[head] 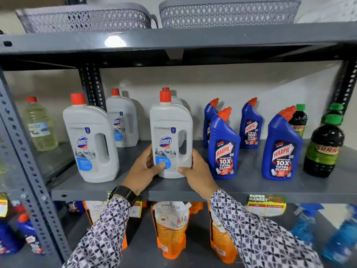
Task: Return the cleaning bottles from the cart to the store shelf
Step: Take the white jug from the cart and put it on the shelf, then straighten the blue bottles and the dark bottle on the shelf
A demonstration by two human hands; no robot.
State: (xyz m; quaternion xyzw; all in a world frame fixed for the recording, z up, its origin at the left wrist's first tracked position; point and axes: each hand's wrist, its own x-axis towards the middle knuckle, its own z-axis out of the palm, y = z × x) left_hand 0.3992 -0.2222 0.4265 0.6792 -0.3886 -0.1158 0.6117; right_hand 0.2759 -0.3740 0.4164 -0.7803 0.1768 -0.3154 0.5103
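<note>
A white Domex bottle with a red cap stands upright near the front of the grey shelf. My left hand grips its lower left side, thumb on the label. My right hand grips its lower right corner. Another white Domex bottle stands to the left, one more sits further back, and a third is mostly hidden behind the held one. Several blue Harpic bottles stand to the right. The cart is out of view.
Dark Sunny bottles with green caps stand at the far right, a pale yellow bottle at the far left. Grey baskets sit on the top shelf. Orange Santoor pouches and blue spray bottles fill the shelf below.
</note>
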